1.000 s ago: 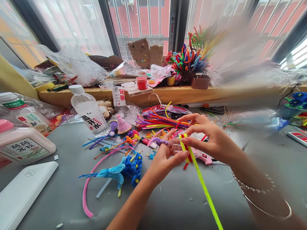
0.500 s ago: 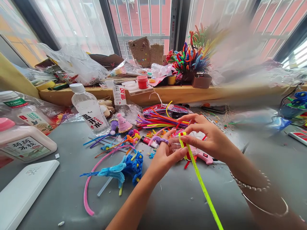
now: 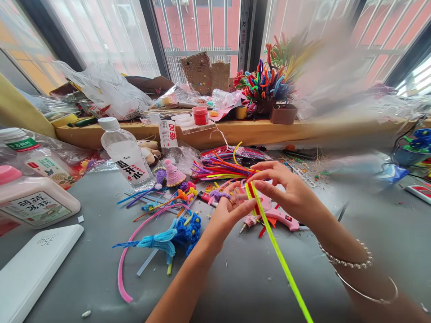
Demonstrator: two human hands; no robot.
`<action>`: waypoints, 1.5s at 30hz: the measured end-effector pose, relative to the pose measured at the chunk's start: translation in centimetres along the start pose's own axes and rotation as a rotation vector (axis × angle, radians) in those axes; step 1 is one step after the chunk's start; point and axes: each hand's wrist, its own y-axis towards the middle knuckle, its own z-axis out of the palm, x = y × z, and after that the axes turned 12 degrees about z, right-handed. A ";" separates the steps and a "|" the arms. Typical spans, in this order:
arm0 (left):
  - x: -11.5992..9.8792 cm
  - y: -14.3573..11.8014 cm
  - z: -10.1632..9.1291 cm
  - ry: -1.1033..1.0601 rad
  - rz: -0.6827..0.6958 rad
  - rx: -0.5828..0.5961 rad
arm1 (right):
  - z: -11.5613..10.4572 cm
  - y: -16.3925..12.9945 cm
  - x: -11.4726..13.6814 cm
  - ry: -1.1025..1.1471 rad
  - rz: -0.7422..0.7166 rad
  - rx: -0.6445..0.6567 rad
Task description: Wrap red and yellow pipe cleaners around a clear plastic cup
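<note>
A neon-yellow pipe cleaner [image 3: 282, 262] is bent over at its top, with a red strip [image 3: 257, 208] lying between its yellow strands. Its long tail slants down to the front of the table. My left hand [image 3: 229, 216] pinches the bundle from the left, thumb in front, with a purple crocheted ring on one finger. At the upper bend, the thumb and fingertips of my right hand [image 3: 286, 185] close on the yellow strands. Behind both hands lies a pink hot glue gun [image 3: 286, 220], partly covered. A bunch of coloured pipe cleaners [image 3: 218, 167] spreads farther back.
Blue pipe-cleaner flowers [image 3: 188, 231] and a curved pink pipe cleaner [image 3: 120, 273] lie left of my forearm. A water bottle [image 3: 126, 152], a pink-capped jug [image 3: 33, 197] and a white power bank [image 3: 40, 269] stand or lie farther left. A cluttered wooden ledge [image 3: 141, 131] runs behind.
The folded top of the yellow pipe cleaner has shifted slightly left and up with my fingers. More of the red strip and of the glue gun now shows.
</note>
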 end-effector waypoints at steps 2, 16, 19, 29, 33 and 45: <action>-0.2 -0.1 0.3 -0.013 0.054 -0.084 | -0.3 0.0 0.0 0.018 -0.018 -0.047; 0.4 0.6 -0.6 -0.197 0.170 -0.265 | 0.6 -2.6 1.2 -0.477 -0.155 -0.124; 0.4 0.5 -0.6 -0.214 0.165 -0.256 | 0.7 -2.5 1.1 -0.512 -0.155 -0.127; 0.5 0.5 -0.6 -0.221 0.155 -0.283 | 1.1 -2.8 1.5 -0.537 -0.182 -0.142; 0.5 0.4 -0.5 -0.203 0.153 -0.296 | 1.2 -2.8 1.5 -0.548 -0.212 -0.153; 0.4 0.5 -0.7 -0.157 0.170 -0.334 | 1.2 -2.7 1.6 -0.574 -0.197 -0.123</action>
